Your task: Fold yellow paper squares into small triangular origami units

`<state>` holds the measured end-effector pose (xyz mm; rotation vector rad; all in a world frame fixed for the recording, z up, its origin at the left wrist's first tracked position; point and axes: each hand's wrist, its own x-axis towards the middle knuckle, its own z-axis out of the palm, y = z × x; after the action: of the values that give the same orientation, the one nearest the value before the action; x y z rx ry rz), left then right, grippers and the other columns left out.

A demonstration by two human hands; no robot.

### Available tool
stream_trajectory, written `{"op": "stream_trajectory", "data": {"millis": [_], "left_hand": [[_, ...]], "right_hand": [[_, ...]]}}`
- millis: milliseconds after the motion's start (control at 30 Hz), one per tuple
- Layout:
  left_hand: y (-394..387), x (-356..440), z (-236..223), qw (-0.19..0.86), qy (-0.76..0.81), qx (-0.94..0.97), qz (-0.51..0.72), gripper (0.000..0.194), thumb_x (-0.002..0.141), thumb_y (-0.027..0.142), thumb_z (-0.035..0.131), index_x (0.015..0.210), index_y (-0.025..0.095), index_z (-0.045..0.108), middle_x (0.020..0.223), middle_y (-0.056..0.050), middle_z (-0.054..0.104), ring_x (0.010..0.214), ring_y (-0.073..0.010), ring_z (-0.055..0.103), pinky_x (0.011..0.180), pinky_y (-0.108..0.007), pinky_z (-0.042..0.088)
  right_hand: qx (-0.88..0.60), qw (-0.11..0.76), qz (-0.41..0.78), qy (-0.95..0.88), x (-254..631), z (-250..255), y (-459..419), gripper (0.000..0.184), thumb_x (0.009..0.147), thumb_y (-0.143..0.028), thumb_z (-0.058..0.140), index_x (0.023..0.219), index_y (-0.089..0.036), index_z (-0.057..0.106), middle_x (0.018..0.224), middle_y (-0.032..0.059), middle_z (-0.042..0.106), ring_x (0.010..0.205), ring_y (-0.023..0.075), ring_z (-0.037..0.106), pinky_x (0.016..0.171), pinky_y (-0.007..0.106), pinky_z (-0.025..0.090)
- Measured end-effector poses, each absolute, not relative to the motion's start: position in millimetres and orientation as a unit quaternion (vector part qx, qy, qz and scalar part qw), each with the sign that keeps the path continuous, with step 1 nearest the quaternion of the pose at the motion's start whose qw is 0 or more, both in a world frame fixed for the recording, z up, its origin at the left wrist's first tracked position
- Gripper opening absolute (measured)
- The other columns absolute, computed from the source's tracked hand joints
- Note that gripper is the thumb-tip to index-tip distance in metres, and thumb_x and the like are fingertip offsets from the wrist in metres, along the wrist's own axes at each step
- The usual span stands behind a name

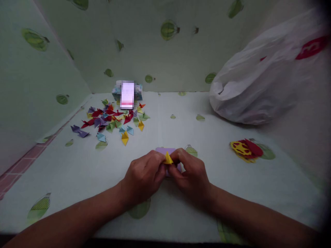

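Observation:
Between my two hands, near the middle of the table, is a small piece of folded yellow paper (pixel 168 158) with a pointed tip facing up. My left hand (pixel 144 172) pinches its left side, fingers closed. From the right, the thumb and forefinger of my right hand (pixel 192 175) close on its other edge. Under the fingers lies a stack of lilac paper (pixel 165 150), mostly hidden by my hands. Beyond my left hand, many small folded paper pieces (pixel 111 120) in red, purple, green, blue and yellow lie in a loose heap.
A lit phone (pixel 127 95), its screen blurred, leans on a box (pixel 140 92) behind the heap. Red and yellow cut-outs (pixel 245 150) lie to the right. A bulging white plastic bag (pixel 253 82) stands at the back right. Balloon-patterned covering lines the table and wall.

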<state>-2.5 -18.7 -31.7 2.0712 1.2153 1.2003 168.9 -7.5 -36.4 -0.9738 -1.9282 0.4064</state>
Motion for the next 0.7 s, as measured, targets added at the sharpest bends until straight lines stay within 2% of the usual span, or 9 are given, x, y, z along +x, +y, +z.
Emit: {"op": "stream_trajectory", "data": {"millis": [167, 400, 500, 633, 700], "left_hand": [[-21.2, -6.7, -40.1, 0.315, 0.457, 0.677, 0.483, 0.011, 0.08, 0.018, 0.065, 0.071, 0.023, 0.064, 0.07, -0.005, 0.064, 0.077, -0.0209, 0.063, 0.073, -0.031, 0.053], [-25.7, -8.5, -47.3, 0.299, 0.455, 0.708, 0.45, 0.016, 0.081, 0.019, 0.066, 0.066, 0.023, 0.061, 0.07, -0.005, 0.063, 0.074, -0.0198, 0.06, 0.07, -0.03, 0.049], [-26.1, -7.9, -46.2, 0.267, 0.443, 0.73, 0.447, 0.013, 0.081, 0.016, 0.066, 0.07, 0.023, 0.063, 0.073, -0.005, 0.065, 0.074, -0.0193, 0.06, 0.07, -0.03, 0.049], [-24.3, -4.1, -33.1, 0.225, 0.392, 0.765, 0.459, 0.012, 0.082, 0.01, 0.062, 0.085, 0.022, 0.064, 0.083, -0.005, 0.068, 0.08, -0.0184, 0.063, 0.074, -0.03, 0.049], [-22.2, -2.3, -24.3, 0.289, 0.393, 0.741, 0.462, 0.014, 0.082, 0.015, 0.064, 0.096, 0.02, 0.063, 0.088, -0.005, 0.066, 0.077, -0.0171, 0.062, 0.074, -0.03, 0.051]], "right_hand": [[-0.395, 0.48, 0.178, -0.763, 168.7, -37.0, -10.5, 0.021, 0.078, -0.005, 0.047, 0.088, -0.023, 0.045, 0.071, -0.0029, 0.052, 0.059, 0.0122, 0.051, 0.055, 0.025, 0.042], [-0.392, 0.482, 0.162, -0.767, 169.5, -34.7, -12.2, 0.026, 0.075, -0.003, 0.046, 0.09, -0.024, 0.044, 0.071, -0.0032, 0.052, 0.059, 0.0121, 0.052, 0.054, 0.024, 0.044], [-0.39, 0.494, 0.14, -0.764, 170.0, -34.8, -13.2, 0.028, 0.074, -0.001, 0.044, 0.091, -0.024, 0.046, 0.073, -0.0027, 0.056, 0.06, 0.0121, 0.055, 0.055, 0.023, 0.046], [-0.373, 0.507, 0.107, -0.77, 172.6, -35.0, -11.4, 0.03, 0.079, 0.0, 0.046, 0.095, -0.024, 0.049, 0.081, -0.0003, 0.064, 0.069, 0.0136, 0.062, 0.062, 0.025, 0.05], [-0.358, 0.509, 0.079, -0.779, 174.1, -34.6, -8.2, 0.027, 0.081, 0.0, 0.047, 0.095, -0.024, 0.05, 0.08, 0.0, 0.065, 0.069, 0.014, 0.063, 0.063, 0.025, 0.051]]}}
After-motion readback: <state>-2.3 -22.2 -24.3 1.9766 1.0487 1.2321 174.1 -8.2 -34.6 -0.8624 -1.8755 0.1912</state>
